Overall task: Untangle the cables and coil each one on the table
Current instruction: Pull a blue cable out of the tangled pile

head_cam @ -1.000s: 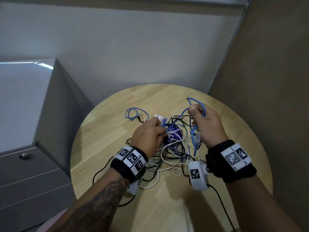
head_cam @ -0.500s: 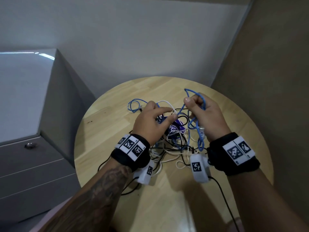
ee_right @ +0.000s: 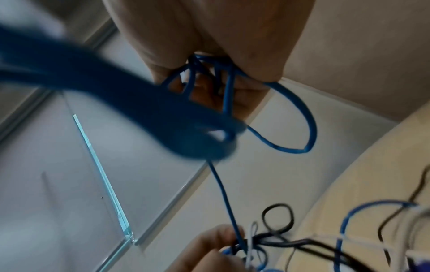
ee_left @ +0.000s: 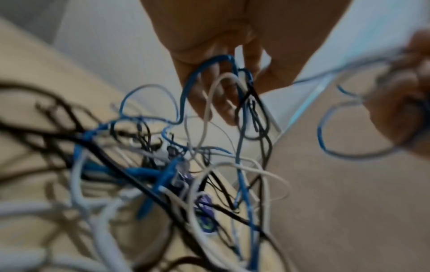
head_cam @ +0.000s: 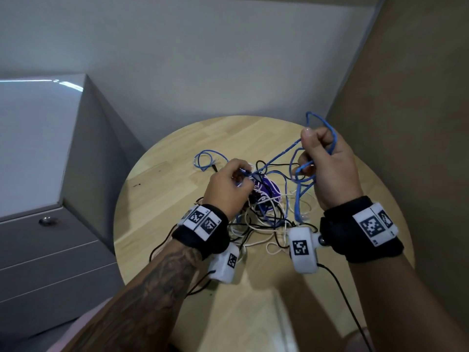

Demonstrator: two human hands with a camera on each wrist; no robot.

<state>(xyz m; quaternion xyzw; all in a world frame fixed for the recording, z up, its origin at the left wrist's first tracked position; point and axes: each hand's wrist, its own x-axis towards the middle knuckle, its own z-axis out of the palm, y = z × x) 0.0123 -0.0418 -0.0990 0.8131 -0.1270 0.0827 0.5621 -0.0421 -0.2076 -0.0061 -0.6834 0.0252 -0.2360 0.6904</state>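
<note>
Blue cable (head_cam: 284,153) taut between both hands' grip.

No readable text; the purple disc's (head_cam: 271,191) print is too blurred

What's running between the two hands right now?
A taut stretch of the blue cable spans from the right hand to the left hand, above the tangle on the table; the head and right wrist views show it.
</note>
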